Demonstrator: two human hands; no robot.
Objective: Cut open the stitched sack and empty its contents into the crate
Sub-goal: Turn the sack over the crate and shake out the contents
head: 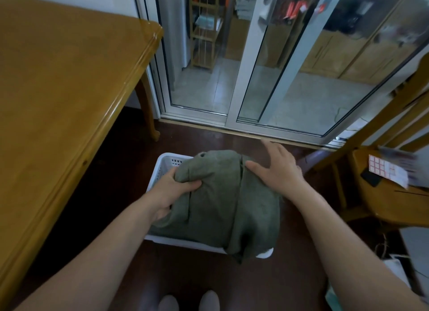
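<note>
A bulky grey-green cloth sack (220,199) lies on top of a white slotted plastic crate (166,163) on the dark floor and covers most of it. My left hand (171,190) grips a bunched fold at the sack's left side, thumb on top. My right hand (276,169) rests flat on the sack's upper right part, fingers spread. What is inside the sack and the crate is hidden by the cloth. No cutting tool is in view.
A wooden table (58,97) fills the left side, one leg near the glass sliding door (243,78) at the back. On the right stands a wooden chair (383,190) with a sticker sheet and a dark phone on its seat. My feet show at the bottom edge.
</note>
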